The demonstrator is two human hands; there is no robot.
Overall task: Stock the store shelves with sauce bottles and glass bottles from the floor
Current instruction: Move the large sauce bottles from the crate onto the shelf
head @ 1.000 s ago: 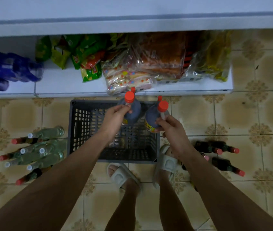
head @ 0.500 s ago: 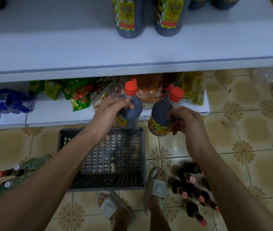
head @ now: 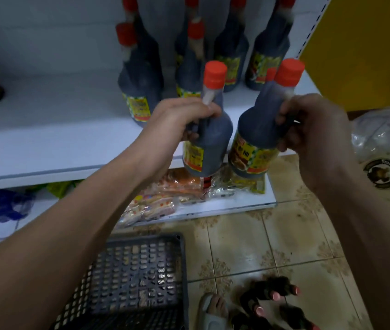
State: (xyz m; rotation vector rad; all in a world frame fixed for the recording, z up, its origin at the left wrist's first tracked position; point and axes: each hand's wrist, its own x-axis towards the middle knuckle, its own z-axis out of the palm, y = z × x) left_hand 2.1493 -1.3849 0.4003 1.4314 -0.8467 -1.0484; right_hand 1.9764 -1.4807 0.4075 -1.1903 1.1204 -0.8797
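In the head view, my left hand point(head: 184, 117) grips one sauce bottle point(head: 207, 141) by its shoulder and my right hand point(head: 313, 129) grips another sauce bottle point(head: 258, 136), both in the air before the white shelf point(head: 46, 129). They nearly touch; I fear they knock together, or push over the standing bottles point(head: 141, 91).

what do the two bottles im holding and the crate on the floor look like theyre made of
Left-hand bottle and right-hand bottle: probably plastic, possibly glass; dull sheen, dark sauce inside, red ribbed plastic-looking caps, glossy yellow paper-like labels. Crate: dark grey moulded plastic, matte, with a perforated grid of holes.
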